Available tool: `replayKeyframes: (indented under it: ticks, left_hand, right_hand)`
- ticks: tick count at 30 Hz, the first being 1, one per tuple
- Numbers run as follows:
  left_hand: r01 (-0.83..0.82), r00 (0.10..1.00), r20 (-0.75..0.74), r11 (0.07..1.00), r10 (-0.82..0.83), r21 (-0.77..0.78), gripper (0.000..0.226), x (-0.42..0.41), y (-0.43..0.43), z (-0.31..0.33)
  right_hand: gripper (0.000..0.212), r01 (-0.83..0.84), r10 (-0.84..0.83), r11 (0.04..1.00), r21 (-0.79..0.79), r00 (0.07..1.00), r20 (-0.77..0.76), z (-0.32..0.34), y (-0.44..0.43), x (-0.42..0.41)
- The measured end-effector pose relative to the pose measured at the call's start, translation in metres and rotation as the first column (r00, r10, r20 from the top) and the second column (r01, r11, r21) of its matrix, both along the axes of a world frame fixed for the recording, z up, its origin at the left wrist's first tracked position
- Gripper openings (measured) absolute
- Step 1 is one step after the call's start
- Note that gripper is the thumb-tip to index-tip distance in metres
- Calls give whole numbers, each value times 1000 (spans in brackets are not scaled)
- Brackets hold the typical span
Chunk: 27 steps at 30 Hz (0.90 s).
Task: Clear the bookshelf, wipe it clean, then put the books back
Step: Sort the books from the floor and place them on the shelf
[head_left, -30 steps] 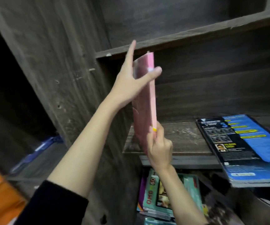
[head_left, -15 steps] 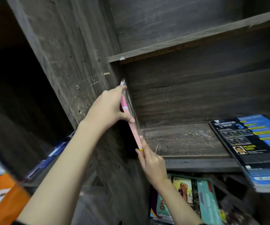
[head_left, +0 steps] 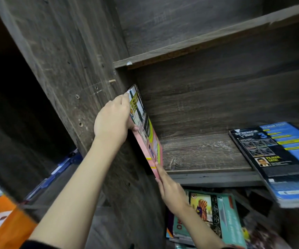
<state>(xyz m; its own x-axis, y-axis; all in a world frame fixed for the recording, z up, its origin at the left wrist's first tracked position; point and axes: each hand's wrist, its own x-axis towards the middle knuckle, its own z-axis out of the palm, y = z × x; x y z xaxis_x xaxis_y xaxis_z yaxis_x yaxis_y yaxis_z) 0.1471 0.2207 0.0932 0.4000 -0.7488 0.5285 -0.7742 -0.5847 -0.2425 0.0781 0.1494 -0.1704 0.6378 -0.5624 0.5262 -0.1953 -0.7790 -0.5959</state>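
Note:
A thin pink book stands upright at the left end of the dark wooden shelf, leaning against the cabinet's side wall. My left hand grips its upper spine edge, thumb on the cover. My right hand touches the book's lower front corner with straight fingers. A blue and black science book lies flat at the shelf's right end, overhanging the front edge.
Above is another shelf board. Below the shelf lies a stack of books topped by a teal one. An orange object sits at the lower left, with blue things behind the side wall.
The pink book has gone from held out in front of the shelf to standing against the left wall inside it. Its cover now tilts slightly open toward me.

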Motion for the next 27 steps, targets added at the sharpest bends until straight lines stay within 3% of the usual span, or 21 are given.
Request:
replayKeyframes:
  ticks: [4,12,17,20,27]
  left_hand:
    - [-32,992,119,999,34,-15,94,6,-7,-8]
    - [-120,942,315,993,113,1,90,17,-15,-17]
    - [-160,936,312,986,164,-38,82,20,-20,-20]
    - [-174,936,301,983,184,-61,74,23,-24,-20]
    - [-211,929,302,977,214,-41,77,23,-29,-24]
  right_hand:
    - [54,43,-42,999,-13,999,17,1,-4,7]
    - [56,45,-51,992,119,998,47,1,-8,21]
    - [55,64,-63,990,130,998,-12,5,-11,26]
    - [49,93,-98,986,138,995,31,8,-11,29]
    - [48,95,-97,973,212,995,-2,12,-18,31]
